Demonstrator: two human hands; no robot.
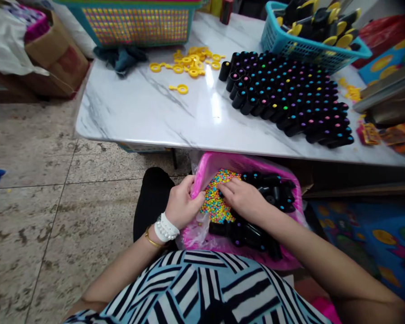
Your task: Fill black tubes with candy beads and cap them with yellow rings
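On my lap is a pink plastic basket [207,164] lined with clear plastic. Small multicoloured balls [219,211] fill its left part. Black bottles [254,234], several with coloured dots on their ends, lie loosely along its right and near sides. My left hand [185,202] is closed around the basket's left rim, thumb on the inner side. Among the balls is my right hand [243,198], palm down with the fingers bent. A dark bit shows under its fingertips, but what it holds is hidden.
On the marble-patterned table [138,117] many black bottles [283,90] stand packed together. Yellow ring-shaped pieces [192,63] lie beside a dark cloth [121,58]. At the back are a teal basket [138,24] and a blue basket [310,49] of black-and-yellow pieces.
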